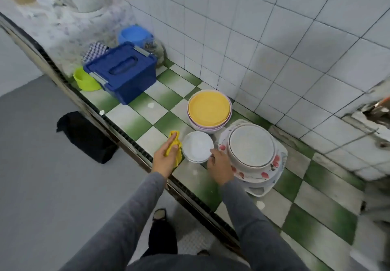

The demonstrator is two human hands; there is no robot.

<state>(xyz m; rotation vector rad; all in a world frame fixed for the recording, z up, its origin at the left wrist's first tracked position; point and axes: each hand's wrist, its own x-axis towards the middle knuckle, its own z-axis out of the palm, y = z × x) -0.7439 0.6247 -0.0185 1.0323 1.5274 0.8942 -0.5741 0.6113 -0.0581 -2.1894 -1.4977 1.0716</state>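
Note:
My left hand [163, 158] holds a crumpled yellow cloth [175, 146] at the front edge of the green-and-white checked counter [166, 100]. Just right of the cloth sits a small stack of white bowls [197, 148]. My right hand [220, 166] grips the near right rim of that stack with curled fingers. Behind it stands a yellow plate on a stack of pale purple bowls [209, 108]. To the right is a pile of white plates with red flower print [252, 150].
A dark blue lidded box [124, 70] stands further left on the counter, with a lime green cup [85, 79], a light blue container [134, 35] and a checked cloth [95, 50] around it. White tiled wall behind. A black bag [84, 135] lies on the grey floor.

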